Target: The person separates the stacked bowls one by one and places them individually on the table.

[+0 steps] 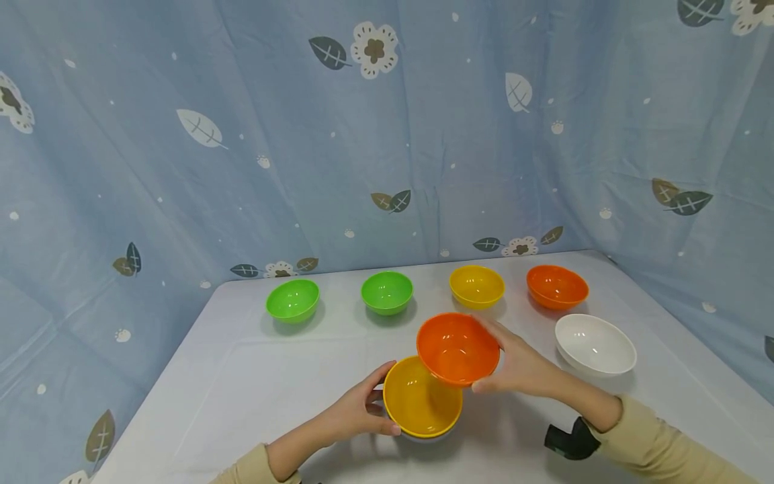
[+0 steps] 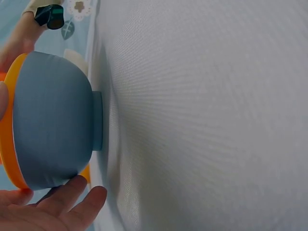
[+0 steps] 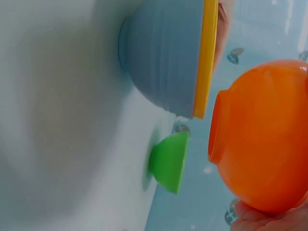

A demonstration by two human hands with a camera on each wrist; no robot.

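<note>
My left hand (image 1: 358,409) holds the side of a yellow bowl (image 1: 416,398), thumb at the near rim and fingers round the far side. That bowl sits nested inside a blue-grey bowl (image 2: 53,120), whose foot is at the white cloth in the left wrist view. My right hand (image 1: 521,364) grips an orange bowl (image 1: 456,349) by its right side. Tilted a little, the orange bowl hangs over the right part of the yellow one; in the right wrist view its foot (image 3: 219,127) is apart from the yellow rim.
Along the back of the white-covered table (image 1: 242,390) stand two green bowls (image 1: 293,301) (image 1: 387,294), a second yellow bowl (image 1: 476,288) and a second orange bowl (image 1: 556,288). A white bowl (image 1: 595,345) stands at the right, beyond my right forearm. A blue patterned curtain (image 1: 290,168) hangs behind.
</note>
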